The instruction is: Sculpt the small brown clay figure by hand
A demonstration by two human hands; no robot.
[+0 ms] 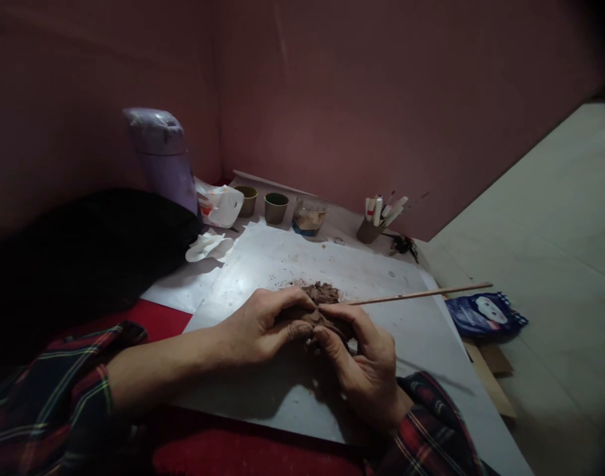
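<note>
Between my two hands is a lump of brown clay (pixel 318 320), held just above the white board. My left hand (pixel 270 324) grips its left side, thumb and fingers closed on it. From the right, my right hand (pixel 364 354) pinches the same lump, its thumb pressed close to the left thumb. A thin wooden stick (pixel 421 293) juts out to the right from behind my right fingers; whether that hand touches it I cannot tell. Beyond the fingers lies a pile of loose clay bits (pixel 324 291).
The white board (pixel 262 264) carries scattered crumbs. Along its back stand two cups (pixel 276 209), a clear bowl (pixel 309 218) and a holder with pens (pixel 369 230). A purple container (pixel 166 165) and a black bag (pixel 94 251) are at left. A blue packet (pixel 485 313) lies beyond the right edge.
</note>
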